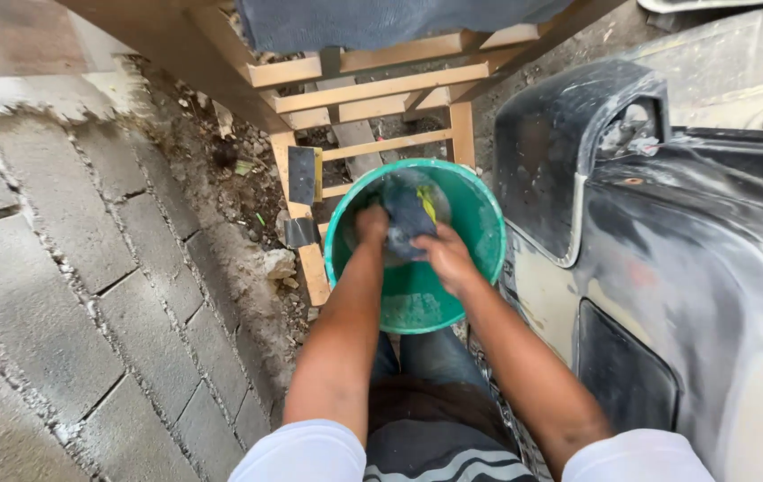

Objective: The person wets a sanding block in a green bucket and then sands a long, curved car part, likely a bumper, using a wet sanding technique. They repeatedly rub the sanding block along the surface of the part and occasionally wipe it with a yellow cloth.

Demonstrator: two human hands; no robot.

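Observation:
A green plastic bucket point(480, 223) stands on the ground between my knees, with water in its bottom. Both my hands reach down into it. My left hand point(371, 225) and my right hand point(446, 257) together grip a dark blue wet cloth point(408, 221) that has a yellow-green patch on its upper right. The cloth is bunched up between the hands above the water.
A wooden frame point(381, 89) with a dark cloth over it stands behind the bucket; a small sanding block point(304, 176) leans on its leg. A sanded black vehicle body panel point(667, 268) fills the right side. Grey paving blocks point(60, 286) and dirt lie on the left.

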